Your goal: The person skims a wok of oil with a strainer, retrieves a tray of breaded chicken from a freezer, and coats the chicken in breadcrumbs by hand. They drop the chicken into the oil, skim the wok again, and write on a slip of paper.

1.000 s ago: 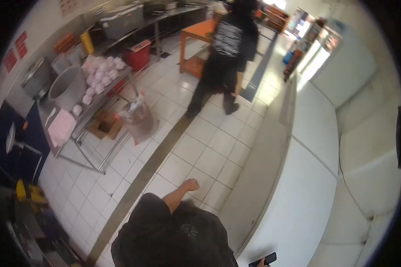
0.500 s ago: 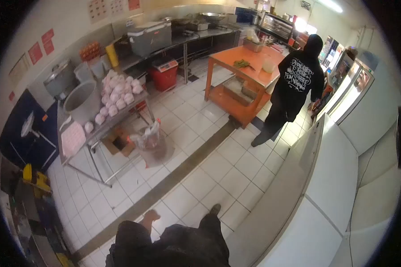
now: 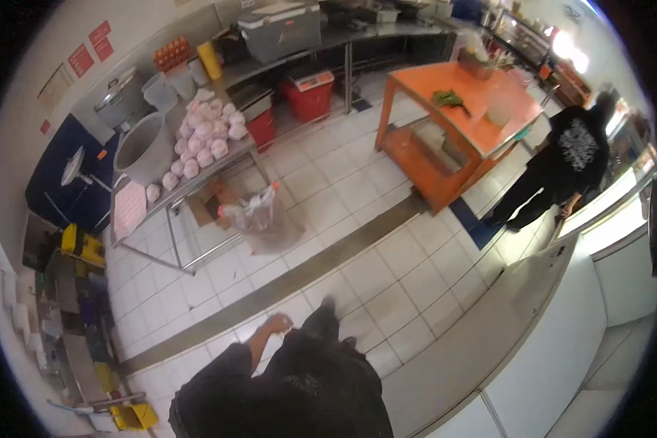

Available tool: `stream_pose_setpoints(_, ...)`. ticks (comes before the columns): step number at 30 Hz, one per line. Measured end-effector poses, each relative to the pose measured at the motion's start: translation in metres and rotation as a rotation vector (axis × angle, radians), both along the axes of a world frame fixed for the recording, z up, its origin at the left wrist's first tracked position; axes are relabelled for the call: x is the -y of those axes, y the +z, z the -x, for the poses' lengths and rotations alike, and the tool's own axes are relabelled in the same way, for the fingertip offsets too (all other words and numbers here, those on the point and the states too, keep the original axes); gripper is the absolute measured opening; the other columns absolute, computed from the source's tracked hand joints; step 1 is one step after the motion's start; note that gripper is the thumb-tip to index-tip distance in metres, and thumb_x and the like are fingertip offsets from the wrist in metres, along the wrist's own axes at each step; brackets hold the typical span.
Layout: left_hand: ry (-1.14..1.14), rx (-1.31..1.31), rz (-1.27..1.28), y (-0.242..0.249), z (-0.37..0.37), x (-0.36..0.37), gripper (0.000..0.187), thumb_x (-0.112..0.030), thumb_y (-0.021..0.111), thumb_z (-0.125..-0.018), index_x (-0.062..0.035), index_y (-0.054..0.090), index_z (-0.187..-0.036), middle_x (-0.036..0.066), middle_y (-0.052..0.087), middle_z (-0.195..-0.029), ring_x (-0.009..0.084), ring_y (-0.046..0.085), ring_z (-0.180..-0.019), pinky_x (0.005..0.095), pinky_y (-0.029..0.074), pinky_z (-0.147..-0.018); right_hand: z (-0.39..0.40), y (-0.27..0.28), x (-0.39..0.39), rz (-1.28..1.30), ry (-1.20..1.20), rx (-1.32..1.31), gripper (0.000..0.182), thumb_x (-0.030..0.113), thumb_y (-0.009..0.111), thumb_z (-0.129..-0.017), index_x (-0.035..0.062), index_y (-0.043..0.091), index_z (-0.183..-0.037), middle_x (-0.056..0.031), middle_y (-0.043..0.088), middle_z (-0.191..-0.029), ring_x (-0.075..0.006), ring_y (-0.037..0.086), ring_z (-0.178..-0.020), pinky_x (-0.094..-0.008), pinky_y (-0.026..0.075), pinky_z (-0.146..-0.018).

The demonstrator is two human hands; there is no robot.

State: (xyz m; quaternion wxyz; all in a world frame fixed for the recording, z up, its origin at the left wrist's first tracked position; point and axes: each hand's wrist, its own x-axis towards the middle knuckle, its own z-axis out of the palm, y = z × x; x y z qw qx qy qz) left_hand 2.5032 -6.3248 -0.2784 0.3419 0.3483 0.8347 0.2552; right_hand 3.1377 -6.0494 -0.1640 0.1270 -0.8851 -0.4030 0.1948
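My left hand (image 3: 276,323) hangs beside my dark clothing, above the tiled floor. It is small and blurred; I see nothing held in it, and its fingers do not show clearly. My right hand is out of sight. Ahead of the left hand, a clear plastic bag (image 3: 264,219) stands on the floor beside a steel table (image 3: 152,223). The table carries a pile of round, pale pink bundles (image 3: 196,144), a large grey pot (image 3: 144,155) and a flat pink sheet (image 3: 131,208).
An orange table (image 3: 416,82) holds green leaves (image 3: 451,100) and a blurred pale container. Red bins (image 3: 306,98) stand under the steel counter. A co-worker (image 3: 573,150) in black is at the right, near a lit cabinet. A white chest-like unit (image 3: 555,350) runs along my right.
My view has turned right and shifted. My left hand has swung forward as I step. The co-worker has moved farther right, with one arm lowered toward the lit cabinet.
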Motion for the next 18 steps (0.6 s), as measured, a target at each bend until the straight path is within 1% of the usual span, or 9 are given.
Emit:
stream_pose_setpoints(1,0.342,0.318,0.256,0.022,0.020,-0.014,0.030,-0.035,0.060,-0.077,-0.0121,0.072,-0.093,0.013,0.070,-0.084,0.0256,0.067,-0.069,0.0394,0.054,-0.063,0.004,0.002,-0.007,-0.003,0.000,-0.004,0.058,0.039,0.070,-0.068,-0.0073,0.061,-0.101,-0.0198,0.065,-0.095,-0.0321,0.066,-0.085,-0.0410,0.055,-0.073)
stream_pose_setpoints(4,-0.037,-0.245,0.282,0.039,0.102,-0.035,0.028,-0.029,0.057,-0.081,-0.0073,0.070,-0.091,0.015,0.070,-0.089,0.0333,0.066,-0.082,0.0432,0.053,-0.074,0.012,-0.002,-0.021,-0.020,-0.012,-0.017,0.055,0.036,0.069,-0.069,-0.0066,0.061,-0.102,-0.0192,0.065,-0.095,-0.0317,0.066,-0.085,-0.0407,0.055,-0.072)
stream_pose_setpoints(6,0.001,-0.331,0.272,0.035,0.152,-0.046,0.028,-0.026,0.053,-0.080,-0.0037,0.069,-0.087,0.019,0.069,-0.089,0.0386,0.066,-0.082,0.0462,0.053,-0.076,0.011,-0.008,-0.020,-0.024,-0.040,-0.033,0.053,0.034,0.068,-0.069,-0.0061,0.060,-0.103,-0.0189,0.065,-0.095,-0.0314,0.065,-0.085,-0.0405,0.055,-0.072)
stream_pose_setpoints(8,0.173,-0.189,0.446,0.092,0.187,-0.089,0.030,-0.026,0.050,-0.081,-0.0019,0.068,-0.087,0.023,0.066,-0.098,0.0417,0.063,-0.093,0.0483,0.050,-0.085,0.006,-0.010,-0.014,-0.005,-0.079,-0.053,0.051,0.032,0.067,-0.070,-0.0056,0.060,-0.103,-0.0185,0.064,-0.095,-0.0311,0.065,-0.085,-0.0403,0.055,-0.072)
stream_pose_setpoints(10,-0.040,-0.193,0.535,0.109,0.219,-0.126,0.034,-0.027,0.048,-0.083,0.0000,0.068,-0.088,0.024,0.065,-0.099,0.0422,0.062,-0.094,0.0488,0.049,-0.087,0.010,-0.012,-0.003,0.004,-0.143,-0.075,0.049,0.030,0.066,-0.071,-0.0052,0.060,-0.104,-0.0181,0.064,-0.096,-0.0309,0.065,-0.085,-0.0400,0.054,-0.071)
stream_pose_setpoints(12,-0.151,-0.379,0.359,0.106,0.233,-0.168,0.033,-0.028,0.048,-0.084,-0.0017,0.067,-0.091,0.024,0.065,-0.100,0.0418,0.063,-0.093,0.0485,0.049,-0.086,0.011,-0.016,0.010,-0.008,-0.208,-0.093,0.047,0.028,0.066,-0.071,-0.0047,0.059,-0.105,-0.0178,0.064,-0.096,-0.0306,0.065,-0.085,-0.0398,0.054,-0.071)
stream_pose_setpoints(15,-0.295,-0.472,0.207,0.035,0.259,-0.242,0.033,-0.030,0.050,-0.084,-0.0050,0.067,-0.097,0.022,0.066,-0.101,0.0396,0.063,-0.094,0.0463,0.050,-0.086,0.013,-0.019,0.019,-0.018,-0.262,-0.108,0.044,0.025,0.064,-0.072,-0.0040,0.059,-0.106,-0.0172,0.063,-0.096,-0.0302,0.064,-0.086,-0.0395,0.054,-0.071)
stream_pose_setpoints(17,-0.183,-0.296,0.022,0.052,0.213,-0.300,0.032,-0.033,0.053,-0.083,-0.0084,0.067,-0.099,0.019,0.068,-0.099,0.0358,0.064,-0.094,0.0434,0.050,-0.084,0.011,-0.023,0.025,-0.024,-0.286,-0.111,0.043,0.023,0.064,-0.073,-0.0035,0.058,-0.107,-0.0169,0.063,-0.097,-0.0299,0.064,-0.086,-0.0393,0.054,-0.070)
stream_pose_setpoints(18,-0.210,-0.230,0.089,0.102,0.170,-0.331,0.032,-0.033,0.055,-0.083,-0.0084,0.066,-0.101,0.018,0.068,-0.099,0.0341,0.065,-0.093,0.0423,0.050,-0.083,0.011,-0.026,0.028,-0.028,-0.299,-0.110,0.042,0.022,0.063,-0.073,-0.0033,0.058,-0.107,-0.0167,0.063,-0.097,-0.0298,0.064,-0.086,-0.0392,0.054,-0.070)
